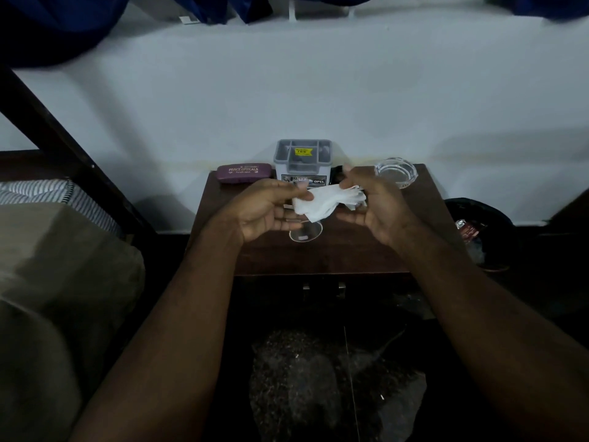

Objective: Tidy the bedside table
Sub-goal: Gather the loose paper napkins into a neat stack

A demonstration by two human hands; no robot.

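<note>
Both hands are up over the tabletop (366, 250), the left hand (264, 208) and right hand (376, 205) each with a narrow grip pinching one end of the white tissue (322, 202), I'd guess to fold or bunch it. It hangs just above the clear glass (305, 232). The spectacle case (243, 173), grey organiser (302, 161) and ashtray (396, 171) line the back edge, which leaves the front free, and the bin (478, 231) stands on the floor to the right.

Table (350, 256): case (243, 173) far left, box (302, 161) far centre, ashtray (396, 172) far right. Glass (305, 232) at centre, under tissue (322, 202) held between left hand (264, 212) and right hand (376, 205). Bin (478, 231) right of table, bed (47, 250) left.
</note>
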